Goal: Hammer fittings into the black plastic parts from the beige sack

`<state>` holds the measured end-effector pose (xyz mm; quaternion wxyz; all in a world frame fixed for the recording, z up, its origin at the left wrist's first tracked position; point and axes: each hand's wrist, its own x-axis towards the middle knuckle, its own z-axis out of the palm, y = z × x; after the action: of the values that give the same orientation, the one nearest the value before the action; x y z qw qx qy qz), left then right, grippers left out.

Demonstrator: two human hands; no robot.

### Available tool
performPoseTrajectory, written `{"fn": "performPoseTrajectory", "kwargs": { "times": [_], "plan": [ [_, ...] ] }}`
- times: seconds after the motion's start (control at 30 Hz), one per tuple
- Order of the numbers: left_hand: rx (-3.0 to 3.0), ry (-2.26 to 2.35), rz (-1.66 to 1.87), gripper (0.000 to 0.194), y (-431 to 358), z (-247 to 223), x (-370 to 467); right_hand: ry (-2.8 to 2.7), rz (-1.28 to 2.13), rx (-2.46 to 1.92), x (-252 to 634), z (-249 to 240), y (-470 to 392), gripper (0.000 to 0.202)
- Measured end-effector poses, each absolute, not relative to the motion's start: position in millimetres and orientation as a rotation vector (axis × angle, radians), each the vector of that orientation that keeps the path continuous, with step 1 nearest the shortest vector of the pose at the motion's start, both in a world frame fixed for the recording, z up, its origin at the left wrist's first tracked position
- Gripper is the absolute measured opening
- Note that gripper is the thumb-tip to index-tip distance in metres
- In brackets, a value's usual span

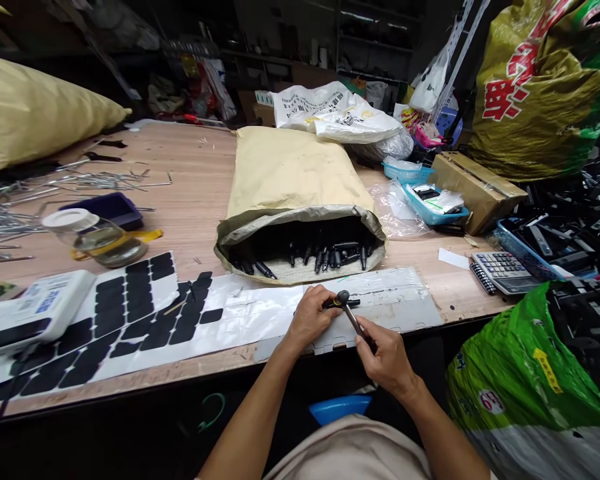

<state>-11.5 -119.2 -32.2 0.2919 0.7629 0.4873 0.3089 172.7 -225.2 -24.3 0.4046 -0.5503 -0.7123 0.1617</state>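
My left hand is closed around a slim black cylindrical part lying crosswise at the table's front edge. Closed on the handle of a ratchet wrench, my right hand holds it with its round head over that part, close to my left fingertips. Whether the head is seated on the part I cannot tell. Beneath both hands is a grey-white board. Just beyond them a tan paper sack lies on its side, its mouth facing me, with several similar black parts inside.
To the left are black adhesive pads on white sheets, a white device, a glass jar and metal rods. On the right sit a calculator, blue baskets, a cardboard box and a green bag.
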Motion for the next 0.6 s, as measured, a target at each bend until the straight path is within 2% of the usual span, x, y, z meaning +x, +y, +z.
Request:
{"fn": "performPoseTrajectory", "kwargs": {
  "times": [0.4,0.6],
  "plan": [
    [2.040,1.364,0.830,0.007,-119.3,-34.4,-7.2,-1.762,0.413,-1.427,186.0,-30.6,-229.4,0.039],
    [2.079,1.365,0.788,0.009,-120.9,-35.7,-8.5,-1.537,0.543,-1.461,200.8,-20.7,-196.6,0.041]
  ]
}}
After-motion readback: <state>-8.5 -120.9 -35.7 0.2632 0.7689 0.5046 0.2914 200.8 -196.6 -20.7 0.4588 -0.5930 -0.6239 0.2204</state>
